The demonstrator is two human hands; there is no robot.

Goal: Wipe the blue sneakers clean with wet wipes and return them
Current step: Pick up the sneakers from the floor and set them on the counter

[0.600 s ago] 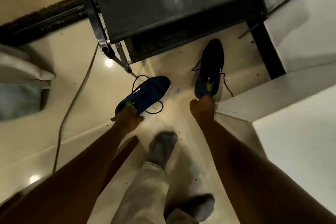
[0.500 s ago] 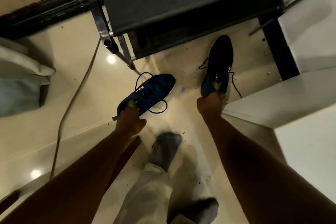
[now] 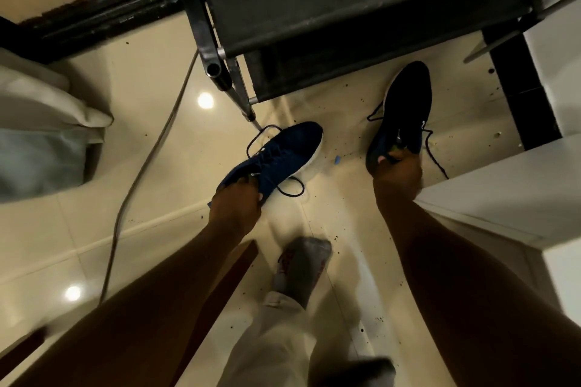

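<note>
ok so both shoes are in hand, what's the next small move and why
Probably lift both clear of the gritty floor: the left hand grips the left sneaker by its heel, already tilted, the right hand grips the right sneaker likewise, and no wipes show here.

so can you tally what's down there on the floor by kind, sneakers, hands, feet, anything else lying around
dark blue mesh lace-up sneakers: 2 (left sneaker, right sneaker)
bare hands gripping them: 2 (left hand, right hand)
grey socked feet: 2 (front foot, rear foot)
grey cable on the floor: 1
small blue scrap: 1
total: 8
</note>
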